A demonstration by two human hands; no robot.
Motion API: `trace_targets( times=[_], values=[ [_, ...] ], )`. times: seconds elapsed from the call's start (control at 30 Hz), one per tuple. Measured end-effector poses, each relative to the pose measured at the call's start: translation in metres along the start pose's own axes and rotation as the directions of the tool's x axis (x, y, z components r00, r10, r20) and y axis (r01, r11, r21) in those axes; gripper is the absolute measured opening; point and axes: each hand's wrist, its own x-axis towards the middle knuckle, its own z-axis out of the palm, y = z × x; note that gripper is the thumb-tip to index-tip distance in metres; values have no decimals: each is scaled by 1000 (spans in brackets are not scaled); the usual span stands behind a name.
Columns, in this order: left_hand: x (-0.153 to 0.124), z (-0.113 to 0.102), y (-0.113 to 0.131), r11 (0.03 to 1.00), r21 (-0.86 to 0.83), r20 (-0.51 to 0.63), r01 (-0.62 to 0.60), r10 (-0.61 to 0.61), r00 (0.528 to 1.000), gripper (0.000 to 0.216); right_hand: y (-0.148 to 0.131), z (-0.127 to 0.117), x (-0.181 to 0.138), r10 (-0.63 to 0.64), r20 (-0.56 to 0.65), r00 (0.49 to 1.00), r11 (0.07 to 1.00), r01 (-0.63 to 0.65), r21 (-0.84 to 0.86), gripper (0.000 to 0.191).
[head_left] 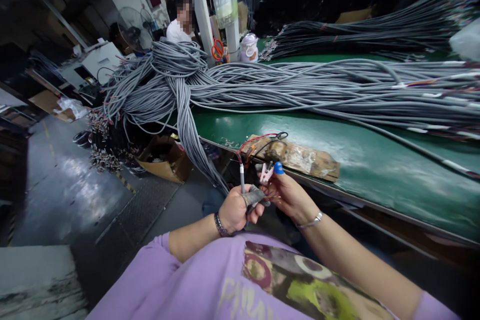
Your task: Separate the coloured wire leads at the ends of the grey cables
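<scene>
My left hand [237, 209], its thumb wrapped in a grey cover, is closed around a grey cable [242, 178]. The cable's white-banded end points up, with thin wires fanning out above it. Close on the right, my right hand [290, 197] has a blue wrap on one fingertip and is closed on a small pink clip [266, 174]. Fine coloured wires [270, 197] stick out between the two hands; their far ends are hidden by my fingers. Just beyond lies a worn, taped wooden board [318, 162] with red and black leads [262, 137] at its left end.
A thick bundle of grey cables [285, 85] runs along the green table [375, 160] and hangs over its near edge. Darker cables [360, 37] lie behind. A white post [200, 5], orange scissors [217, 49] and a seated person [179, 30] are farther back. A cardboard box [165, 165] stands below left.
</scene>
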Motion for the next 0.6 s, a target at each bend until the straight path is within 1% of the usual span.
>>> trace_targets(
  times=[0.1,0.3,0.5,0.6],
  values=[
    [0,0,-3,1000,5,-7,5,-5,1000,48,-1,3,0,-13,-30,999,998,14,53,39],
    [2,-3,-8,1000,23,-34,17,-16,999,48,1,4,1,-54,-40,998,997,56,45,38],
    [2,-5,-9,1000,-3,-30,11,-11,999,50,2,5,-1,36,-90,995,992,-24,126,41],
    [0,-6,-8,1000,-3,-25,7,-7,1000,49,1,6,-2,32,-84,996,993,-23,112,41]
  ],
)
